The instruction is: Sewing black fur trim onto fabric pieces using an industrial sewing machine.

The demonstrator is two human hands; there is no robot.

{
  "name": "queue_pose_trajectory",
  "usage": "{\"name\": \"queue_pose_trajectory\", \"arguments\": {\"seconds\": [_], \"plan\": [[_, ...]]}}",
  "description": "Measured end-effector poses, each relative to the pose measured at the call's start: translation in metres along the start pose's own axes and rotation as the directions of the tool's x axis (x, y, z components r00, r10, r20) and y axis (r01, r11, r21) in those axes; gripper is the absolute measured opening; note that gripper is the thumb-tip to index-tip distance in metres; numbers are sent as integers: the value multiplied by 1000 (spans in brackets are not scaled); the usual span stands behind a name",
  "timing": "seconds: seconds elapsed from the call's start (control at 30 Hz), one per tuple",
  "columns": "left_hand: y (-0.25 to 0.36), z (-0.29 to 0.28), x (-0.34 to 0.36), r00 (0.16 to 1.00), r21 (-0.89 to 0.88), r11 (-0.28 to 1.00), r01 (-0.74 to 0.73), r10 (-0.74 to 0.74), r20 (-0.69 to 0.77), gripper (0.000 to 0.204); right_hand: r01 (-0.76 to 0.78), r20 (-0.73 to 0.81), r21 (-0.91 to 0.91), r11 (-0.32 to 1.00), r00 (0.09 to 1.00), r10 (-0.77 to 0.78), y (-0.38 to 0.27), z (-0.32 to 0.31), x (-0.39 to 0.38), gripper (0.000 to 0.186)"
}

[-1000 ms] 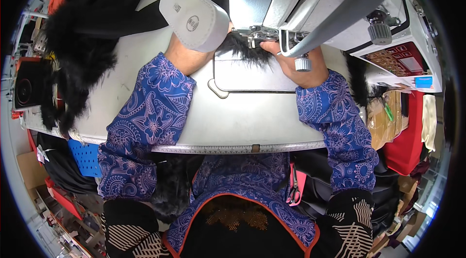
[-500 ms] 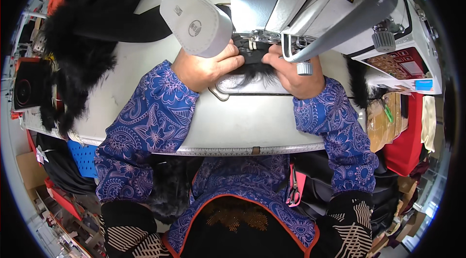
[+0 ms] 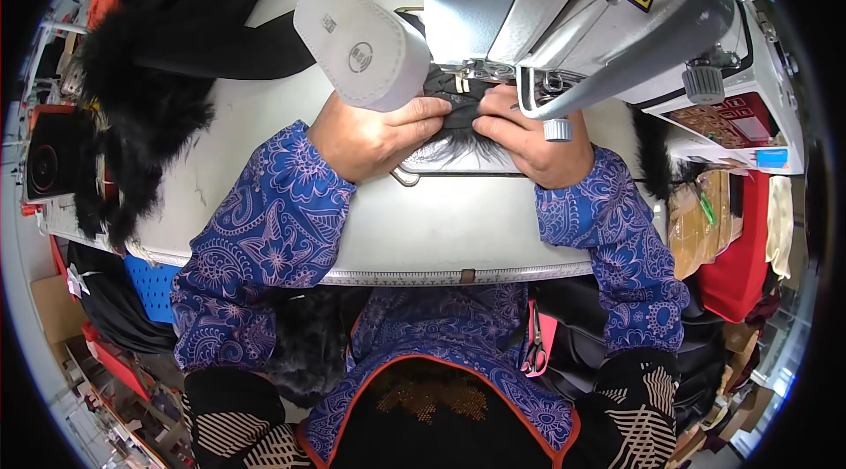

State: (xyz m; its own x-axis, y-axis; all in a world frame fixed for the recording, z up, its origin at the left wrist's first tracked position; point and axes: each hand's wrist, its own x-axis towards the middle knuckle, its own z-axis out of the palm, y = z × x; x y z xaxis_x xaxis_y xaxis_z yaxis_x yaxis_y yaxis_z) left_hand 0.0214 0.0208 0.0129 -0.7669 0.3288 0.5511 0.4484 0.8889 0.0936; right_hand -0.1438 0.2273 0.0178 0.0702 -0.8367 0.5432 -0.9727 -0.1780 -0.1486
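Observation:
Under the needle area of a grey-white sewing machine (image 3: 476,6) lies a piece of black fabric with a furry edge (image 3: 460,118). From the left, my left hand (image 3: 374,136) pinches this cloth, thumb and fingers pressed together at its side; part of the hand is under the machine's pale padded attachment (image 3: 357,50). My right hand (image 3: 546,141) grips the opposite side with curled fingers, partly behind the machine's metal guard. Just beyond the fingertips the metal presser foot (image 3: 463,81) rests close to the fabric. Long black hairs hang off the cloth's near edge.
Black fabric with fur (image 3: 145,103) spreads over the table's left side. A ruler strip (image 3: 405,278) runs along the table's front edge. Scissors (image 3: 535,350) lie low near my lap. On the right are a control panel (image 3: 727,121) and a red container (image 3: 740,257).
Both hands have come slightly nearer to me, still holding the fabric. A little more of the cloth shows between them. The whole view has shifted slightly.

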Motion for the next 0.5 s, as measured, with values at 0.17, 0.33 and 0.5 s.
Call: {"name": "queue_pose_trajectory", "arguments": {"seconds": [0.17, 0.33, 0.5], "plan": [[4, -1, 2, 999, 5, 999, 36, -36, 12, 32, -20, -3, 40, 999, 1000, 20, 0, 1, -1, 13], [9, -5, 3, 995, 57, 997, 57, -62, 81, 35, -49, 16, 6, 999, 999, 49, -4, -2, 2, 16], [12, -3, 5, 995, 9, 1000, -24, 23, 94, 40, -123, 54, -80, 989, 990, 128, -11, -7, 6, 25]]}}
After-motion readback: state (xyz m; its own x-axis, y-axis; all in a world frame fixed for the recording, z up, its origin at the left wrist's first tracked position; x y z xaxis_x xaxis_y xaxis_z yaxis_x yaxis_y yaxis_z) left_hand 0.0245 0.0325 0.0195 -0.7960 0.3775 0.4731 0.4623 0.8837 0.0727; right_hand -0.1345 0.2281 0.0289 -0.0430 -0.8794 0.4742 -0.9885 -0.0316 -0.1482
